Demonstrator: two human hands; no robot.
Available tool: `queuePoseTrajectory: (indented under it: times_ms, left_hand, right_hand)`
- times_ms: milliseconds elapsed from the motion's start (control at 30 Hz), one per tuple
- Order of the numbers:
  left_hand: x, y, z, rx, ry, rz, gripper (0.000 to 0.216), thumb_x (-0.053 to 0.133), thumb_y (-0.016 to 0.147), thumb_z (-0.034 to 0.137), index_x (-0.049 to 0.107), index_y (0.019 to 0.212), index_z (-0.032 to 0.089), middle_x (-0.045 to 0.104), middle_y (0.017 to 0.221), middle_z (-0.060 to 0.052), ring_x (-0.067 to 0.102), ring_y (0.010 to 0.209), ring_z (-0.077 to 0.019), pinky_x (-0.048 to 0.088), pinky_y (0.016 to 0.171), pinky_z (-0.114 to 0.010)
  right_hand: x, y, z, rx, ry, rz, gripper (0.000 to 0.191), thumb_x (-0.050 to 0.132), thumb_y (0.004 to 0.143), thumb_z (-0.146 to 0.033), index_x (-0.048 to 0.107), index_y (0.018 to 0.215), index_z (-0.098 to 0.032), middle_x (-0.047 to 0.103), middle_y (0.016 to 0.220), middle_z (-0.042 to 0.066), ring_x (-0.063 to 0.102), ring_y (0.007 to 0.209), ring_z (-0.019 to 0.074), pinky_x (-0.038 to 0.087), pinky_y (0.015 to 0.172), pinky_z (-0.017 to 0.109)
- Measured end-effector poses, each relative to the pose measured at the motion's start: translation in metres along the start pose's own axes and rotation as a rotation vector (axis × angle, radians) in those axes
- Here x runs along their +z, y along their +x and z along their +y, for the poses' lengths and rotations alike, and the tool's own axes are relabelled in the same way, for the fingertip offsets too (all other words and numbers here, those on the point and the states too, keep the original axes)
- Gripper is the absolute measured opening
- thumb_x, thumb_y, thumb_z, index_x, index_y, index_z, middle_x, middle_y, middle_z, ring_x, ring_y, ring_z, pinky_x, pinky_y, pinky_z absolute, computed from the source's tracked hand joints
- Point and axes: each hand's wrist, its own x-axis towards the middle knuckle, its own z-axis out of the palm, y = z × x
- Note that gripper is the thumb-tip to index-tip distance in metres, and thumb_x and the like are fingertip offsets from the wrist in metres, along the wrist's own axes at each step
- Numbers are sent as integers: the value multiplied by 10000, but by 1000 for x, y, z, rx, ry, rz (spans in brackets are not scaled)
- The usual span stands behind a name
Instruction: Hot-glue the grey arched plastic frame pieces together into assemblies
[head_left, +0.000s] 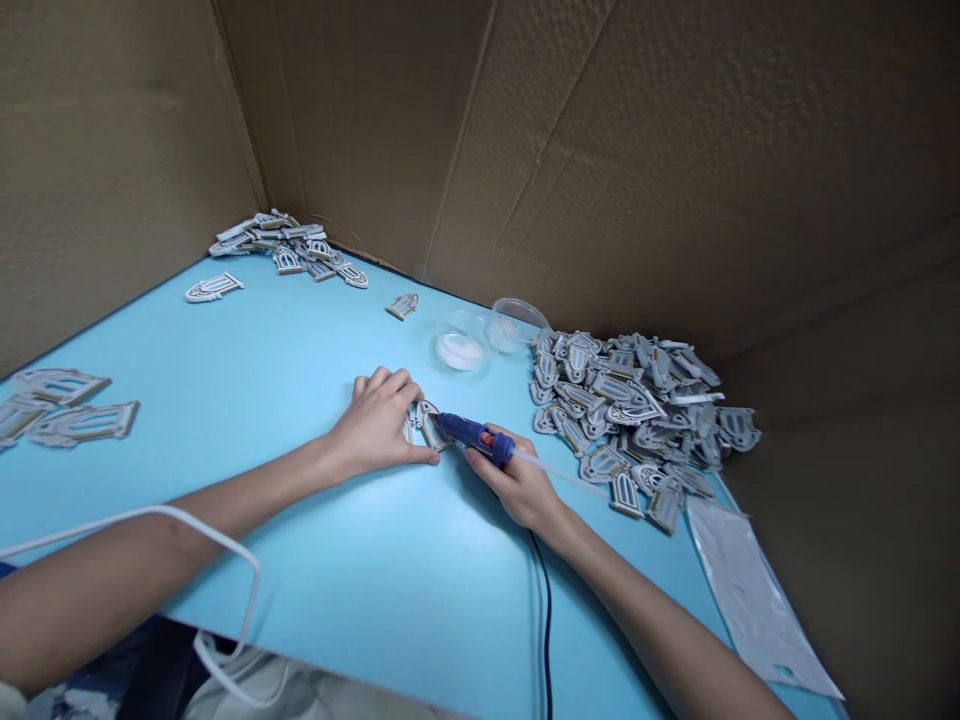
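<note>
Head view is showing the left hand (379, 420) pressing flat on a grey piece (427, 422). The right hand (517, 485) is gripping a blue glue gun (472, 435), its nozzle touching that piece.

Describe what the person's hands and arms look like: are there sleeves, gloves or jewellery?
The left hand and the right hand are bare: no gloves, rings or watch show. Both forearms are uncovered; only a dark blue edge, perhaps a sleeve, shows at the near end of the left arm.

Two bare forearms reach forward from the lower corners. The left hand (379, 420) lies palm down, fingers bent, thumb stretched out. The right hand (517, 485), close beside it, appears curled tight in a grip.
</note>
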Motion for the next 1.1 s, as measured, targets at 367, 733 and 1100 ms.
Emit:
queuePoseTrajectory:
  times_ms: [367,733,1100]
  left_hand:
    - [4,0,3,-32,7,52,661,962,635,621,709,1089,212,673,1166,-80,560,1198,-383,415,973,-491]
    - [10,1,-5,130,-124,35,604,703,888,336,597,1477,248,657,1446,-90,530,1352,-350,431,1053,-474]
    - [5,-5,2,139,-6,37,783,744,814,392,547,1552,224,604,1507,-150,496,1381,-412,425,1077,-559]
  right_hand:
    - [19,2,-16,91,251,245,333,619,950,-485,606,751,-218,545,694,-8,483,649,170,369,639,308]
    - [25,-11,-7,234,545,625,420,663,905,-607,702,832,-195,608,705,13,530,619,170,394,524,282]
    - [4,-9,-10,311,483,494,523,682,832,-704,694,751,-187,525,605,-8,474,529,144,362,463,264]
